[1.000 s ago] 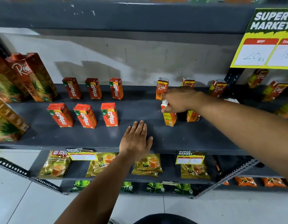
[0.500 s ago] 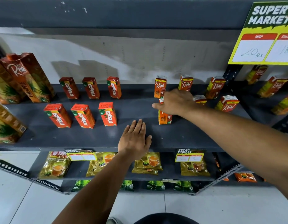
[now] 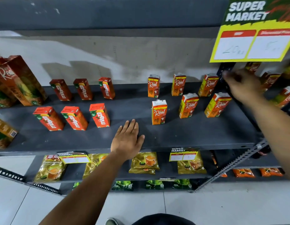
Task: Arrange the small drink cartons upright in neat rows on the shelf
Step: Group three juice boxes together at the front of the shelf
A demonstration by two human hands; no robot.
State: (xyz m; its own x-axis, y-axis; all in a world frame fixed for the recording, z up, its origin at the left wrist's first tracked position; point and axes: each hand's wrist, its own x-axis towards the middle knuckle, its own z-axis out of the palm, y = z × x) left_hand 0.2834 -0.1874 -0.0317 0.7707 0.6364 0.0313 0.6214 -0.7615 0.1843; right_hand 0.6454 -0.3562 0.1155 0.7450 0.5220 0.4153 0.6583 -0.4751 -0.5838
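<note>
On the dark grey shelf (image 3: pixel 181 137) several small orange Real cartons stand upright in two rows; the front left one (image 3: pixel 159 112) stands alone, with two more (image 3: pixel 188 106) (image 3: pixel 217 105) to its right. Further left, several red Maaza cartons (image 3: pixel 99 115) stand upright in two rows of three. My left hand (image 3: pixel 127 140) lies flat, fingers apart, on the shelf's front edge. My right hand (image 3: pixel 241 86), blurred, hovers at the shelf's right upright, beyond the Real cartons; nothing shows in it.
Large Real juice cartons (image 3: pixel 19 80) stand at the far left. A yellow price sign (image 3: pixel 254 30) hangs at the upper right. More small cartons (image 3: pixel 287 96) sit on the neighbouring shelf to the right. Tea packets (image 3: pixel 145 161) fill the shelf below.
My right hand let go of the front Real carton and swung right toward the shelf post. The carton now stands upright by itself. My left hand stayed put.
</note>
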